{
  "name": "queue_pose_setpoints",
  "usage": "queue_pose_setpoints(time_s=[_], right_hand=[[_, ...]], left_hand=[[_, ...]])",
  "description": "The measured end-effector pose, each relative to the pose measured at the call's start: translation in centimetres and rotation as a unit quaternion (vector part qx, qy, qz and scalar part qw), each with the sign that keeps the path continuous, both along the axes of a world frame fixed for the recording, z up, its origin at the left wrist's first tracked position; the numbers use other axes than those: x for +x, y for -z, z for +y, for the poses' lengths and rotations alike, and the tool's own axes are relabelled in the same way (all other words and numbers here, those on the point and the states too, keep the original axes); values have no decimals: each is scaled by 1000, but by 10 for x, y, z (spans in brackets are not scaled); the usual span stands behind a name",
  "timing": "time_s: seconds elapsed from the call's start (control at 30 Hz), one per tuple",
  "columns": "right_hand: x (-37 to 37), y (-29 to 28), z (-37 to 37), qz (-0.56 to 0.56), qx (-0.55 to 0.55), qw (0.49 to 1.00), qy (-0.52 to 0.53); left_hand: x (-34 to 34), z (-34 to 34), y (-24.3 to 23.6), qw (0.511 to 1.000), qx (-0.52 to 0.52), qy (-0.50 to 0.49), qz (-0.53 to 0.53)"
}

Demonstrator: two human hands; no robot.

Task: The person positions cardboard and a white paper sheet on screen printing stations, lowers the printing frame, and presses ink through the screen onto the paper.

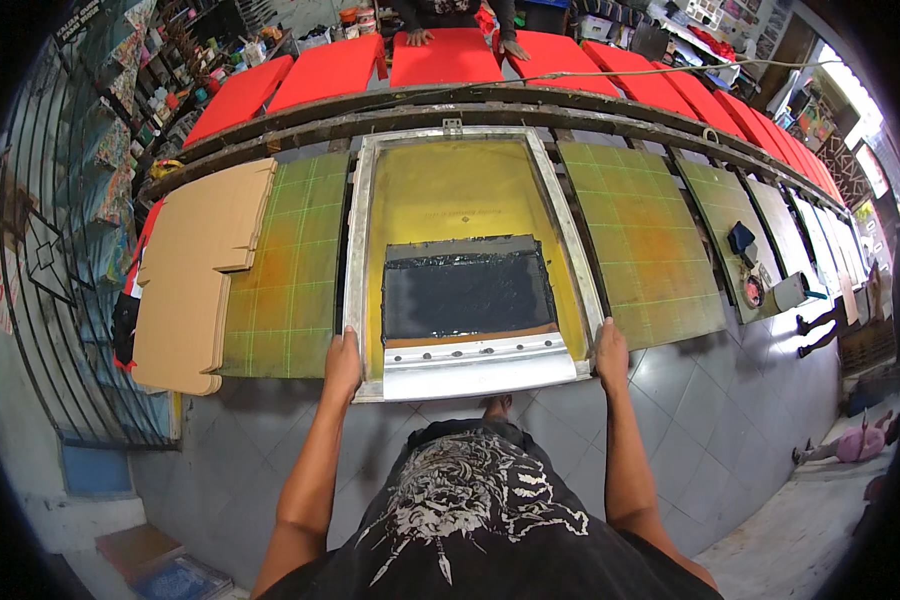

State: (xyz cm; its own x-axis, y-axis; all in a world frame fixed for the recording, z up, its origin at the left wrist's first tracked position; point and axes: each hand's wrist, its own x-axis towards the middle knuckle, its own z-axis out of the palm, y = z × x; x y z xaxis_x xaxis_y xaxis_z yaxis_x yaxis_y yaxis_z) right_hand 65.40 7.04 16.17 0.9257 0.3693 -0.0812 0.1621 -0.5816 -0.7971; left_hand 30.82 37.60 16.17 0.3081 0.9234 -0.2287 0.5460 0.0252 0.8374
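Note:
A silkscreen printing frame with a metal rim lies in front of me on the long rack. Its mesh is yellow, with a dark rectangle of wet-looking black ink across the nearer half. Along the near end, inside the rim, rests a wide silver squeegee with a row of bolts. My left hand is closed round the near left corner of the frame. On the opposite side, my right hand grips the near right edge. The surface beneath the screen is hidden.
Green-lined boards flank the frame. Stacked tan cardboard lies at left. Beyond the rail, red panels form a row, with another person's hands over them. A white container stands at right.

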Motion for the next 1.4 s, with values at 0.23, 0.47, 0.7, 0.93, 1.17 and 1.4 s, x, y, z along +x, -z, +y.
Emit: queue_pose_setpoints(time_s=[0.23,0.47,0.7,0.93,1.17,1.4], right_hand=[[6,24,1,31,52,998,-12],[3,40,5,17,36,999,-7],[-5,17,-5,-171,60,981,-71],[-93,-73,-3,-327,-86,831,-441],[-81,-45,13,-377,-132,797,-452],[-56,-92,39,-287,-106,824,-477]], left_hand=[[3,-2,17,998,6,-20,65],[6,-5,27,991,53,-18,120],[-7,-6,27,996,88,-8,29],[-25,-66,-77,889,313,331,43],[-5,-60,-64,817,333,468,47],[18,-37,-88,826,319,463,51]])
